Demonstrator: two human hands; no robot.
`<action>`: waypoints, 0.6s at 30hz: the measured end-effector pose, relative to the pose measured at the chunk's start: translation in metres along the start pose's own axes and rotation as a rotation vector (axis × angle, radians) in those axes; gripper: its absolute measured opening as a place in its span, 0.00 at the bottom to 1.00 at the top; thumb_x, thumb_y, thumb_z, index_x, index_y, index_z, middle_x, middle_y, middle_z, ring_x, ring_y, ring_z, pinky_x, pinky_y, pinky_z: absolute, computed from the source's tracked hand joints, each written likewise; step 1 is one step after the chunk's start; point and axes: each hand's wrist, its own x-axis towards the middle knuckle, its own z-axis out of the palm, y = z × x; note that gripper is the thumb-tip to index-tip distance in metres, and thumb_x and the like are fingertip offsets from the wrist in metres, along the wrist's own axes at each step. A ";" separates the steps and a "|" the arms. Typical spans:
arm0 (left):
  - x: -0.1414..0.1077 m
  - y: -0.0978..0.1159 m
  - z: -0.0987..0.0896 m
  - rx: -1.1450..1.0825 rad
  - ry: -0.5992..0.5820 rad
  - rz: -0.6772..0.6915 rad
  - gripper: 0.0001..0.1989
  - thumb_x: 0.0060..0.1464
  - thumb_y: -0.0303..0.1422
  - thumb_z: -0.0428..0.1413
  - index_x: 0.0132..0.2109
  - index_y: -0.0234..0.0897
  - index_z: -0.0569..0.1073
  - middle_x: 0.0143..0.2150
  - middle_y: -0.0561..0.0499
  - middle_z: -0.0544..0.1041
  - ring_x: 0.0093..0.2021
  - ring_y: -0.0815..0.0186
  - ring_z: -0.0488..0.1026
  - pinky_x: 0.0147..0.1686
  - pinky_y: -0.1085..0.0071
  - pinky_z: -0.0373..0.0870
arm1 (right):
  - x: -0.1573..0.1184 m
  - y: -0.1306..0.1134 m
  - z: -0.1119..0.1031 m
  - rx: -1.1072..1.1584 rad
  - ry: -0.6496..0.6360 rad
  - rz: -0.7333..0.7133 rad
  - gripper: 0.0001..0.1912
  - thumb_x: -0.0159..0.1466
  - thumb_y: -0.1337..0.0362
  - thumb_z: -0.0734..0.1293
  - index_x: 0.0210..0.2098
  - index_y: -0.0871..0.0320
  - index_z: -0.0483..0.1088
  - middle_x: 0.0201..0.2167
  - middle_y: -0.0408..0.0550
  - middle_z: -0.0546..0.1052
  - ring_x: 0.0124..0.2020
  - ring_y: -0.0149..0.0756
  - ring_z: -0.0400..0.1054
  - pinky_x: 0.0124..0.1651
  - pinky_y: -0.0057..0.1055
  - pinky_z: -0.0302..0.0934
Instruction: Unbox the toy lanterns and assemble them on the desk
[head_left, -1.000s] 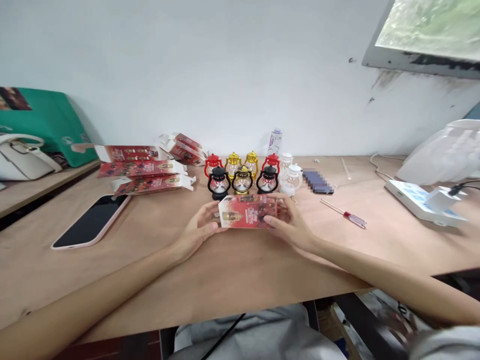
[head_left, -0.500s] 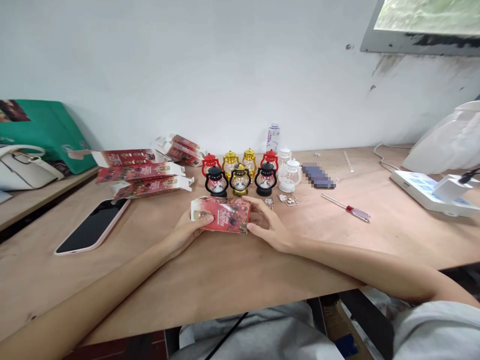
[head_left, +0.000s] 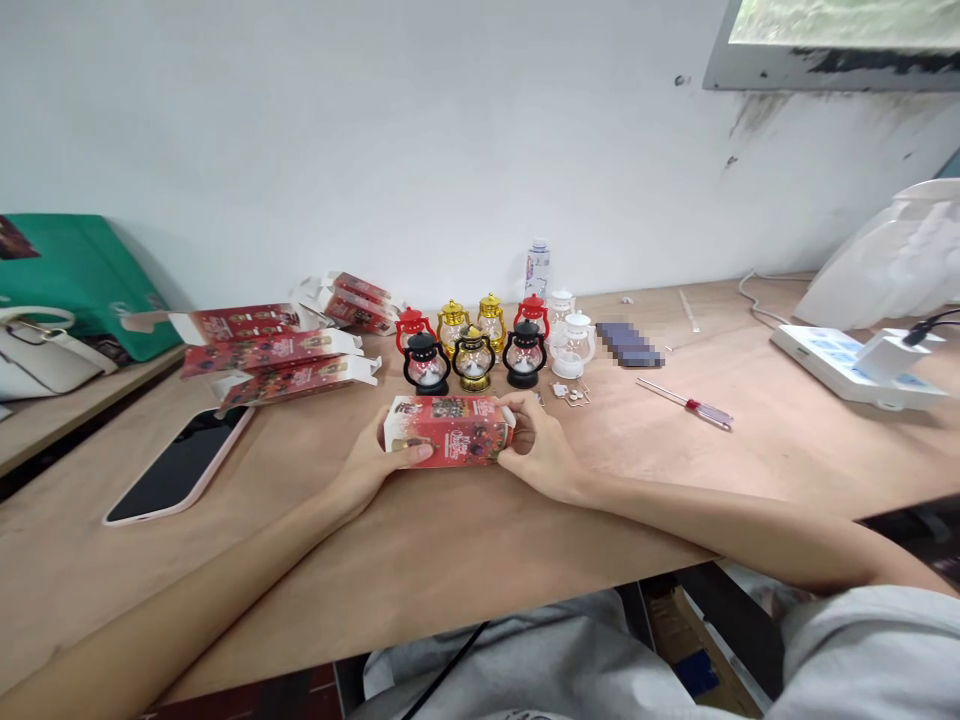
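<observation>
A red printed cardboard box (head_left: 461,440) lies on its side between my hands, close above or on the table. My left hand (head_left: 379,455) grips its left end, thumb across the front face. Around the right end my right hand (head_left: 544,455) is closed, its thumb on the front lower corner. Just behind the box stand several small lanterns: black (head_left: 427,365), black and gold (head_left: 474,358), another black (head_left: 525,355), with red (head_left: 412,325), gold (head_left: 453,322) and white ones (head_left: 572,345) around them. Small metal pieces (head_left: 571,393) lie near my right fingers.
Several red boxes with open flaps (head_left: 277,350) and a phone (head_left: 180,465) lie to the left. A screwdriver (head_left: 694,405), a blurred dark object (head_left: 630,345) and a power strip (head_left: 847,365) are on the right. A bottle (head_left: 537,270) stands by the wall.
The box has tilted so that its top face shows more, and my right fingers have shifted along its right end. The whole view has moved slightly.
</observation>
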 end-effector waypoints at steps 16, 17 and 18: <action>0.007 0.009 -0.006 -0.434 0.165 -0.212 0.06 0.52 0.29 0.57 0.40 0.35 0.71 0.32 0.50 0.79 0.28 0.69 0.77 0.29 0.77 0.78 | -0.002 -0.011 -0.019 -0.127 -0.053 -0.382 0.14 0.61 0.68 0.58 0.41 0.53 0.72 0.51 0.51 0.63 0.57 0.43 0.57 0.59 0.46 0.53; 0.007 0.008 -0.006 -0.438 0.172 -0.205 0.07 0.52 0.28 0.57 0.40 0.35 0.71 0.33 0.50 0.79 0.29 0.69 0.77 0.30 0.78 0.78 | -0.002 -0.010 -0.019 -0.106 -0.044 -0.373 0.11 0.63 0.65 0.58 0.38 0.54 0.73 0.50 0.51 0.63 0.56 0.43 0.58 0.59 0.46 0.53; 0.007 0.008 -0.006 -0.436 0.174 -0.198 0.07 0.51 0.29 0.58 0.40 0.35 0.72 0.33 0.50 0.79 0.29 0.69 0.77 0.31 0.78 0.78 | -0.001 -0.009 -0.018 -0.094 -0.031 -0.361 0.12 0.64 0.62 0.59 0.33 0.55 0.73 0.49 0.50 0.64 0.56 0.43 0.58 0.58 0.44 0.53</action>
